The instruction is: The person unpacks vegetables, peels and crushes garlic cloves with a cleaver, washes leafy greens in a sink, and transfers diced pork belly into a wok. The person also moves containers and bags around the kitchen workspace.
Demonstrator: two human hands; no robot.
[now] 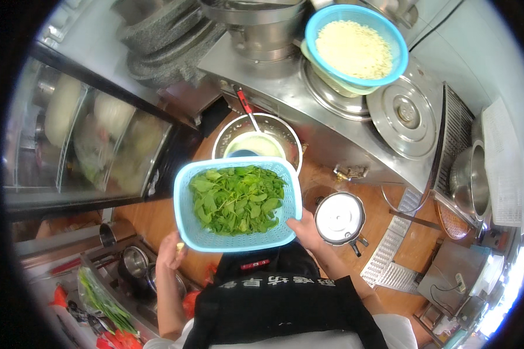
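A light blue plastic basket (238, 247) full of green leafy vegetables (238, 198) is held level in front of my black apron. My left hand (170, 253) grips its near left corner, and something small and yellowish shows by the fingers. At the right side, my right hand (305, 229) has its thumb over the rim; the other fingers are hidden beneath. Just beyond the basket, and partly covered by it, a large bowl (293, 135) stands low down. Inside it is a smaller pale container (262, 141) with a red-handled utensil (244, 101) leaning out.
A stainless steel counter (288, 94) carries a blue colander (314, 65) of pale chopped food and a metal lid (404, 115). On the floor to the right sits a pressure cooker (339, 218). A glass-fronted fridge (91, 131) stands left, above a sink (109, 279) with pots.
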